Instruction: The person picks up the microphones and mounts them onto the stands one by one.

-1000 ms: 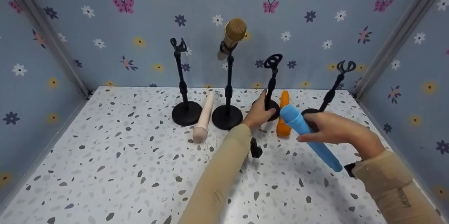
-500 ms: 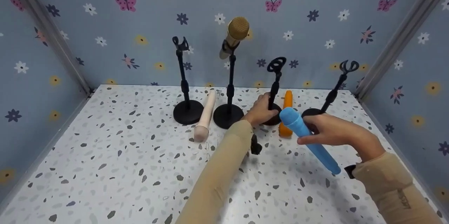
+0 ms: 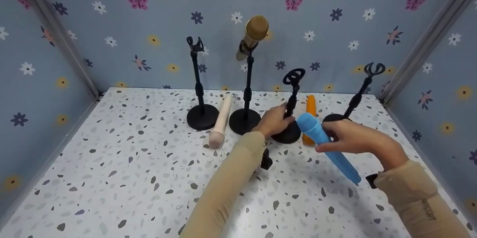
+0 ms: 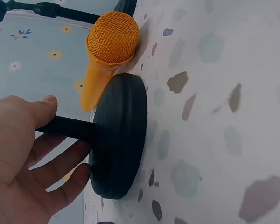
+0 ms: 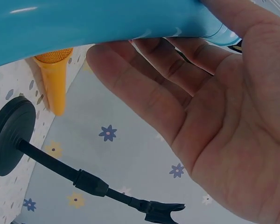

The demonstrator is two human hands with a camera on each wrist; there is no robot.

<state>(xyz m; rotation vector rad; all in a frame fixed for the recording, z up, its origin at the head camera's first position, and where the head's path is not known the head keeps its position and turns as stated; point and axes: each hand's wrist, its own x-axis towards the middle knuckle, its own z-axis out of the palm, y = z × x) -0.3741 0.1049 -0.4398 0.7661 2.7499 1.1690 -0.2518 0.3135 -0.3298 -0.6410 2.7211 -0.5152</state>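
My left hand [image 3: 275,121] grips the pole of a black microphone stand [image 3: 287,136] low down, with the thumb along the pole and the fingers under it in the left wrist view. The stand's round base [image 4: 123,140] is near the speckled table, and its clip [image 3: 294,77] on top holds nothing. In my right hand [image 3: 352,136] is a light blue microphone [image 3: 343,164], held above the table with its head pointing up and left. Behind the held stand lies an orange microphone [image 3: 310,104], partly hidden in the head view.
A gold microphone [image 3: 257,28] sits in the clip of another stand [image 3: 245,121]. Stands with bare clips are at left [image 3: 202,117] and right [image 3: 354,101]. A pale pink microphone [image 3: 220,122] lies between two bases. Patterned walls [image 3: 156,18] enclose the table [image 3: 141,178].
My left hand has drawn the held stand toward me, its base coming forward and its clip lower in the view. The right hand with the blue microphone stays almost still.
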